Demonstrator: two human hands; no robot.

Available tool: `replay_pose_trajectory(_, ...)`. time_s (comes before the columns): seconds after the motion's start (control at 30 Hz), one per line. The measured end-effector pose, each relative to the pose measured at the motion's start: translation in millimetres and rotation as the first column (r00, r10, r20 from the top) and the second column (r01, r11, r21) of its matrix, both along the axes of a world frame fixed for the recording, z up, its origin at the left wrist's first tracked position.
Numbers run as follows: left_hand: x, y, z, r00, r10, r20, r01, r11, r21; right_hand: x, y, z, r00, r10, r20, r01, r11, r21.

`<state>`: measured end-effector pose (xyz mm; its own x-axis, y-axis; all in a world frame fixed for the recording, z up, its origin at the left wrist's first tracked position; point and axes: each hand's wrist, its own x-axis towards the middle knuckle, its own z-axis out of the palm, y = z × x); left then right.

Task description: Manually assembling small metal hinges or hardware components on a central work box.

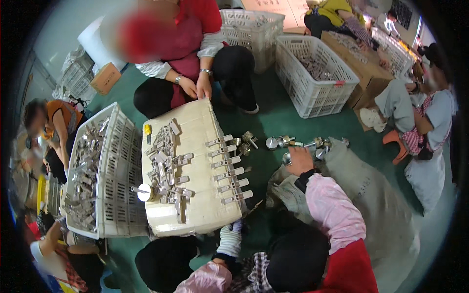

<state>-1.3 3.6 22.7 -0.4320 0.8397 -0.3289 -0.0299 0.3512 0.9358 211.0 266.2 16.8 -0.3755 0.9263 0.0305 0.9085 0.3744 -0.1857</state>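
Observation:
My right hand (299,161), in a pink sleeve, reaches down to the floor with its fingers closed round a shiny round metal part (287,158). Similar metal fittings (320,146) lie beside it, and more (245,142) lie nearer the box. My left hand (234,228) wears a striped glove and is at the near edge of a cream-covered box (195,215); its fingers are mostly hidden. Along the box's right edge several flat metal clips (232,173) stick out in a row. A loose pile of such clips (166,156) covers the middle, beside a white round-topped piece (145,192).
A white crate of metal parts (105,195) stands left of the box, and another crate (317,88) at the far right. A grey sack (361,195) lies by my right arm. Across the box sits a person in red (210,19), hands at its far edge.

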Motion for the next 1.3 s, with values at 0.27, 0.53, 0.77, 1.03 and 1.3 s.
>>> replay_pose_trajectory(0.27,8.4,2.6,-0.5,0.968,0.056,0.246,-0.055,0.998,-0.011,6.4,-48.2,165.3,0.837,0.076,-0.541,-0.170,0.978,-0.125)
replay_pose_trajectory(0.53,3.5,-1.1,-12.1,0.935,0.076,0.346,-0.054,0.996,-0.073,-76.9,-140.9,214.7,0.442,-0.135,-0.887,-0.511,0.774,-0.373)
replay_pose_trajectory(0.77,-2.4,-11.9,-12.2,0.887,0.021,0.461,0.021,0.996,-0.085,-103.3,-154.5,156.4,0.687,0.225,-0.691,-0.542,0.792,-0.281)
replay_pose_trajectory(1.03,-5.5,-15.5,9.3,0.922,-0.063,0.383,0.080,0.996,-0.031,-118.7,-151.5,134.0,0.757,0.410,-0.509,-0.582,0.776,-0.242)
replay_pose_trajectory(1.3,-7.0,-17.0,-10.7,0.974,-0.073,0.214,0.078,0.997,-0.015,-124.3,-152.5,117.6,0.787,0.446,-0.426,-0.578,0.774,-0.258)
